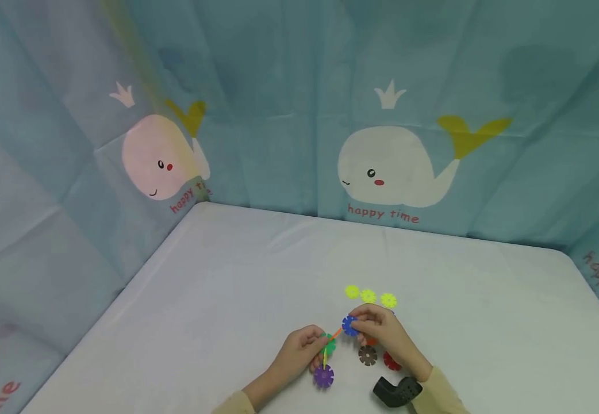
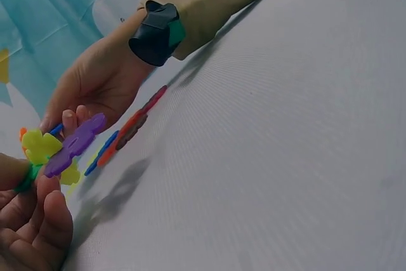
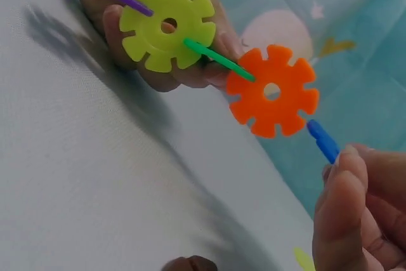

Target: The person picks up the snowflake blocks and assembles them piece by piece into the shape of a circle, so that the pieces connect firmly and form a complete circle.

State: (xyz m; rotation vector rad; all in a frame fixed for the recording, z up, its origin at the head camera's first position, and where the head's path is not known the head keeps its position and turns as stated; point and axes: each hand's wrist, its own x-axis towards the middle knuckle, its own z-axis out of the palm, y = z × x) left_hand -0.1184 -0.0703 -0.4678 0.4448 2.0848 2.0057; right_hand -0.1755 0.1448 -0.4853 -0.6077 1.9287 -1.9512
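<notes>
Notched plastic discs form a chain between the two hands. My left hand pinches the green disc, which shows edge-on in the right wrist view. It joins a yellow disc to an orange disc. From the yellow disc's other side sticks a purple disc, hanging below the left hand. My right hand pinches a blue disc between thumb and fingers. The blue disc's edge meets the orange disc's rim near a notch; whether it sits in the notch I cannot tell.
Three loose yellow discs lie in a row beyond the right hand. A brown disc, a red disc and partly hidden orange and blue discs lie under it. A black device is at the right wrist.
</notes>
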